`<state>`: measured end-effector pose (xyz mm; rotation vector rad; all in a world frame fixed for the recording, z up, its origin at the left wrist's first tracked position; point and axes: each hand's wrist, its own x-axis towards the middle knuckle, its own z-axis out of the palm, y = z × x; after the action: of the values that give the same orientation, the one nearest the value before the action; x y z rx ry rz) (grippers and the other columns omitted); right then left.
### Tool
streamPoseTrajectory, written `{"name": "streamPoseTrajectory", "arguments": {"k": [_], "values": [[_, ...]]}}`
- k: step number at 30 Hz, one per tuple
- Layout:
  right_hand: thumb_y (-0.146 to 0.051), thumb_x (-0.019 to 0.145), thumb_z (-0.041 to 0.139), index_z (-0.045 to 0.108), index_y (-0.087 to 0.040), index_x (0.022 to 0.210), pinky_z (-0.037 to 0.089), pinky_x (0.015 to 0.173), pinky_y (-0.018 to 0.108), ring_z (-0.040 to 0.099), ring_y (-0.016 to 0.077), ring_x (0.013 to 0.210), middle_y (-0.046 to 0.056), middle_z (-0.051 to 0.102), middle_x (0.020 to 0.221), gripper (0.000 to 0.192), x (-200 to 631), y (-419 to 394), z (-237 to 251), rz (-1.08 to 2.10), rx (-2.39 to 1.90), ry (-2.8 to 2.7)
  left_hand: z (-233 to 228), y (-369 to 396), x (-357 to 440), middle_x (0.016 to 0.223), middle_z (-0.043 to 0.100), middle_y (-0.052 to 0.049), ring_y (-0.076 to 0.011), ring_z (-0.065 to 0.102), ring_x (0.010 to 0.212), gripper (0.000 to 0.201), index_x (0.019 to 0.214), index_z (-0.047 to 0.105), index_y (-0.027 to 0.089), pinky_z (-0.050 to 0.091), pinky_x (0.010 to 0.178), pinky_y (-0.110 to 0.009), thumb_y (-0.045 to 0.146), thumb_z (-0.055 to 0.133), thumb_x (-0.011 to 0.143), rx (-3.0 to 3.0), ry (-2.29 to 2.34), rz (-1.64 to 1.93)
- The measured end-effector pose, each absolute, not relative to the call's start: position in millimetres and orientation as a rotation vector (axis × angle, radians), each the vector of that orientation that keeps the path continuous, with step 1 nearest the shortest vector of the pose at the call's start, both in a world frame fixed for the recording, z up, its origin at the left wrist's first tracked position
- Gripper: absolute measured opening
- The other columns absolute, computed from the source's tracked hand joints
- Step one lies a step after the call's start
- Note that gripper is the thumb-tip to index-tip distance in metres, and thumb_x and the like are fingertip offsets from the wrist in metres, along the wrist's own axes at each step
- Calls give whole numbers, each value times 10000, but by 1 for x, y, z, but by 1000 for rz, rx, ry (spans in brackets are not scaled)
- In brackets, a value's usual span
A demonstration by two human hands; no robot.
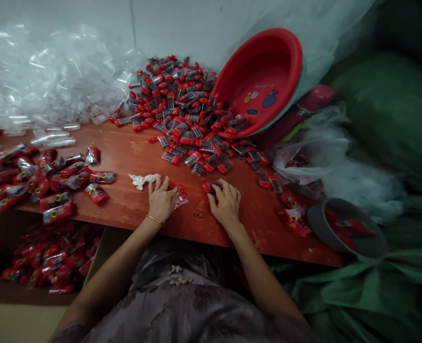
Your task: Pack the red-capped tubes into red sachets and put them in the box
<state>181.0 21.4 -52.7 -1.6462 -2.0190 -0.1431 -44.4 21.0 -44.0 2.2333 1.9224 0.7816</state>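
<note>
Flat-palmed left hand pins packet, seemingly.

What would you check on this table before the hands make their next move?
1. Left hand rests on a red packet: ok.
2. Right hand touches a small red-capped piece: ok; whether the grip is closed, cannot tell.
3. Loose pile of pieces lies on the table in front of the hands: ok.
4. Red basin is tipped against the wall, pieces spilling out: ok.
5. Packets at the table's right edge overhang near the grey bowl: not ok.
</note>
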Motion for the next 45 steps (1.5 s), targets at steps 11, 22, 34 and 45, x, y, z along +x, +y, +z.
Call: {"name": "streamPoseTrajectory", "arguments": {"k": [11, 22, 34, 45], "values": [[-459, 862, 485, 638, -178, 965, 480, 696, 261, 616, 161, 766, 33, 693, 860, 337, 101, 3, -28, 1052, -1246, -1409, -1, 1, -29, 1376, 513, -87, -331, 324, 1357, 272, 1065, 702, 277, 193, 1104, -556, 323, 564, 834, 2029, 1842, 1126], [-325, 888, 424, 430, -211, 592, 318, 535, 228, 414, 105, 524, -37, 448, 539, 318, 105, 5, -20, 616, -1334, -1596, 3, -1, -17, 622, 657, -3, -90, 553, 553, 361, 681, 718, 126, 470, 572, -206, 430, 816, 511, 719, 1233, 1191], [-221, 891, 403, 587, -170, 1112, 406, 946, 382, 539, 217, 1065, 110, 634, 1128, 292, 156, 27, -16, 437, -1223, -2018, 7, 7, -21, 618, 665, -5, -100, 604, 557, 434, 627, 642, 115, 498, 591, -217, 391, 877, 389, 389, 1210, 1184], [-291, 865, 453, 634, -156, 996, 469, 712, 330, 610, 198, 743, 81, 684, 836, 261, 199, 12, -25, 619, -1416, -1961, 20, 6, -18, 671, 696, -29, -138, 651, 615, 409, 708, 658, 139, 519, 613, -247, 382, 868, 456, 277, 1070, 1063]]}}
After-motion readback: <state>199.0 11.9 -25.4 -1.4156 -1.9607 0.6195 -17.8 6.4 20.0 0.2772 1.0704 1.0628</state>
